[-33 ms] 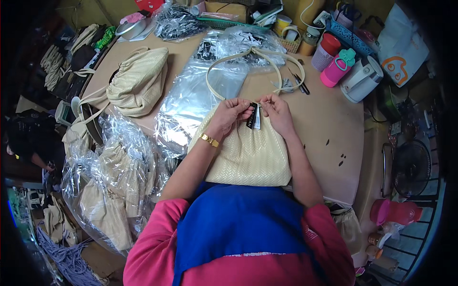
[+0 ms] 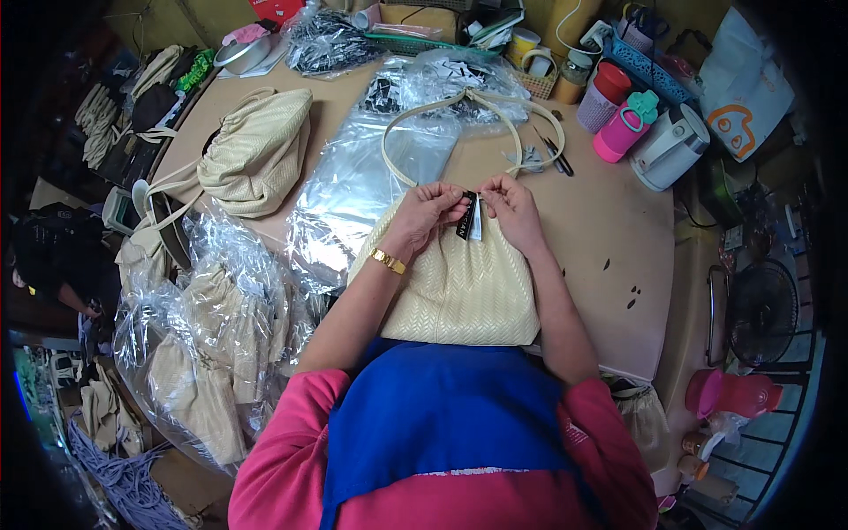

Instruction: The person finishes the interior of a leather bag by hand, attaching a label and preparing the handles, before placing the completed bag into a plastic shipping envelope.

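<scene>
A cream handbag (image 2: pixel 459 296) with a woven herringbone texture lies upright before me, against my blue apron. Its thin strap (image 2: pixel 396 132) loops away over the table. At the gathered top edge, my left hand (image 2: pixel 431 210) is closed in a pinch at a black hang tag (image 2: pixel 466 221). A white tag (image 2: pixel 477 223) hangs right beside the black one. My right hand (image 2: pixel 514 210) pinches close to the tags' upper end; what lies between its fingertips is too small to make out.
Another cream bag (image 2: pixel 256 159) stands at left, above bags wrapped in clear plastic (image 2: pixel 203 344). Flat plastic sleeves (image 2: pixel 353 168) lie beyond my left hand. Pens (image 2: pixel 556 152), a pink bottle (image 2: pixel 616 137) and a white kettle (image 2: pixel 671 146) are at far right. A person (image 2: pixel 62 256) is at the left edge.
</scene>
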`<state>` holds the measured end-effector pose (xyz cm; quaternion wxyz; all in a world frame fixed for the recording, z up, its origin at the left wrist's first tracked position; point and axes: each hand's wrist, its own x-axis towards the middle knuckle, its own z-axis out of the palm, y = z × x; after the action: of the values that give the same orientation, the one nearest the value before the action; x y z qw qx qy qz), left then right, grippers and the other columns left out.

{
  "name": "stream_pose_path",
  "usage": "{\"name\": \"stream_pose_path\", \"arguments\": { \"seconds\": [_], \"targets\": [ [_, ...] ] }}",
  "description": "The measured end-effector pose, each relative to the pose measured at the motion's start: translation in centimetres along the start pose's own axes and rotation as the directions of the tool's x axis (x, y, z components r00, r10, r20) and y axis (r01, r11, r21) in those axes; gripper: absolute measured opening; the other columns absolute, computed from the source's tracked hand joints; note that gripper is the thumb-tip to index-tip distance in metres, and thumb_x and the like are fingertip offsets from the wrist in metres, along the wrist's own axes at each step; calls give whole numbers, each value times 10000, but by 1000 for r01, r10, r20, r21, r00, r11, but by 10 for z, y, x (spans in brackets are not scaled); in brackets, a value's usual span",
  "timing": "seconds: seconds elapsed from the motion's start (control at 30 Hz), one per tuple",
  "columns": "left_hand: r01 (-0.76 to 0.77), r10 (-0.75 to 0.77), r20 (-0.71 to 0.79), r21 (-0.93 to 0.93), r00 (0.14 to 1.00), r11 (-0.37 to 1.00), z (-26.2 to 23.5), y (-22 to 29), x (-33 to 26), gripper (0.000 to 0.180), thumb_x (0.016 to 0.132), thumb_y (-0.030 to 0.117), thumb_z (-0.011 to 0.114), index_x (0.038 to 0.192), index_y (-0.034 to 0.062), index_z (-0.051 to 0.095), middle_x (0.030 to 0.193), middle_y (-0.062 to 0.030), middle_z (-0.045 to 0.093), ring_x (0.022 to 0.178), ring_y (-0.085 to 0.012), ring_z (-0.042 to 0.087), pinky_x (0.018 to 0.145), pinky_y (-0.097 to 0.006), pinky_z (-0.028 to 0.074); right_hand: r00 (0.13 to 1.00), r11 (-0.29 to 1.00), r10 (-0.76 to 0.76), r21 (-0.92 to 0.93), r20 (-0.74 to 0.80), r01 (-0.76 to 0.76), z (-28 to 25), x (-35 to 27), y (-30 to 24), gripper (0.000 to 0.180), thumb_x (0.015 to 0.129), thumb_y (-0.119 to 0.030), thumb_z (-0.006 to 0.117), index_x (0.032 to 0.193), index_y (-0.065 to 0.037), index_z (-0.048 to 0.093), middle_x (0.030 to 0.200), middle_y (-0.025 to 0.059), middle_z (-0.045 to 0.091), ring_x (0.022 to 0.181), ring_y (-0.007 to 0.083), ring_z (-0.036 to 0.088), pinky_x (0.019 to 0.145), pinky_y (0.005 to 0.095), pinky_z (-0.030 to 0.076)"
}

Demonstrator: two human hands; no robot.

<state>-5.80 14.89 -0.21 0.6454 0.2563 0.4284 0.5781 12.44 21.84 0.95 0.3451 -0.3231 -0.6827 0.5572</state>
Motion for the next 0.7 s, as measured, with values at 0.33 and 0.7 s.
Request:
{"name": "stream_pose_path", "arguments": {
  "seconds": [0.33,0.7],
  "targets": [
    [-72,67,-73,-65,995,995,4,-2,0,227,915,16,639,1135,-11,594,937,-80,693,822,-127,685,738,-224,589,999,995,-20,-95,-28,17,5,3,2,84,925,-57,593,952,23,593,845,44,591,737,100,577,661,258,469],
    [-156,157,-90,16,983,988,7,-11,-1,144,942,101,639,995,-32,652,878,-63,690,740,-94,657,692,-202,561,991,896,-129,-433,-29,104,12,1,-18,113,879,-84,618,933,12,594,922,144,593,793,299,623,729,384,485]
  ]
}}
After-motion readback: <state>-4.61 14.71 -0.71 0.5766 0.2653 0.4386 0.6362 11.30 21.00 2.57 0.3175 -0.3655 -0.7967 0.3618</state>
